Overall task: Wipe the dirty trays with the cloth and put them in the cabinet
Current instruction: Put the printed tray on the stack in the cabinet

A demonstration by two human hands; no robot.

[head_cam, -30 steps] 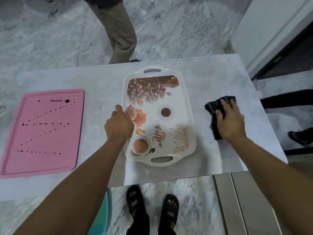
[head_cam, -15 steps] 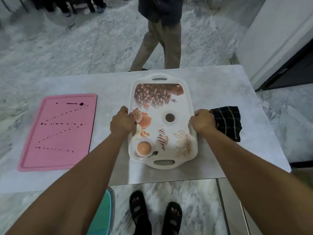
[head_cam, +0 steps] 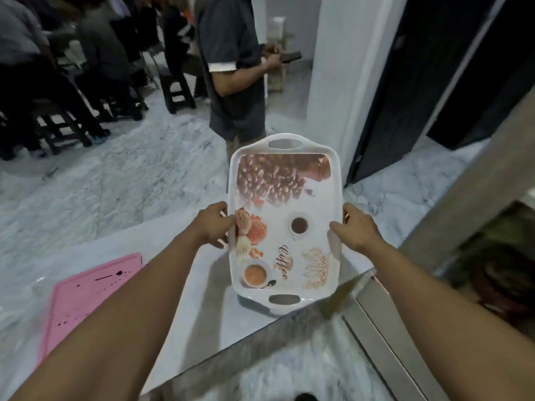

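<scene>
Holds the coffee-print tray (head_cam: 285, 227) clear above the right end of the counter (head_cam: 214, 314), long axis pointing away from the body. Clamps left hand (head_cam: 212, 225) and right hand (head_cam: 357, 228) on opposite long edges at mid-length, equally near. Leaves the stained pink tray (head_cam: 86, 296) flat on the counter's left.

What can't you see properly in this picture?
Head view only.
Cloth: nowhere in sight.
Pink tray: left forearm covers its near edge; blur smears its spots.
White tray: underside faces away; left hand and right hand grip its sides, fingers partly hidden beneath.
</scene>
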